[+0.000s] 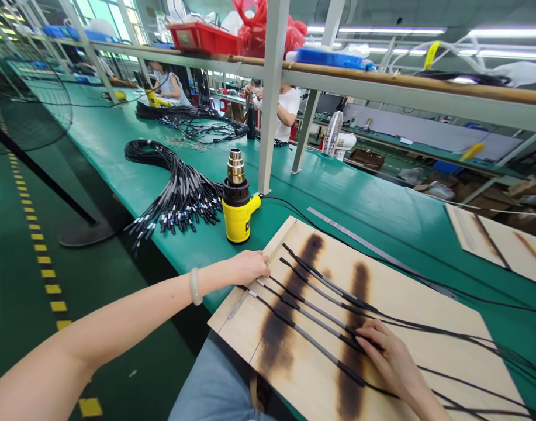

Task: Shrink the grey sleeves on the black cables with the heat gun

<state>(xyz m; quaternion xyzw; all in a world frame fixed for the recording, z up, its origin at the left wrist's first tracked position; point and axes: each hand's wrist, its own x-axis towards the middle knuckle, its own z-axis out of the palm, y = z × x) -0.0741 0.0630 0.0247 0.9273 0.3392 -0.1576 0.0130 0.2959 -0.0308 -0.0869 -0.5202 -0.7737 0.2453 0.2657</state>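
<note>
Head view: our cables (314,343) lie spaced across the scorched board (311,383), apparently to stay separate. Our right hand (388,354) pinches one; we cannot tell our left hand's (249,266) grip. The heat gun (237,219) stands upright beyond, presumably keeping its nozzle (235,166) clear.

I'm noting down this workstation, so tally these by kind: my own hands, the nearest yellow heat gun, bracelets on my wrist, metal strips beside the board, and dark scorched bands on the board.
Hands (left, right): 2
Heat gun: 1
Bracelet: 1
Metal strip: 1
Scorched bands: 2
Total: 7
</note>
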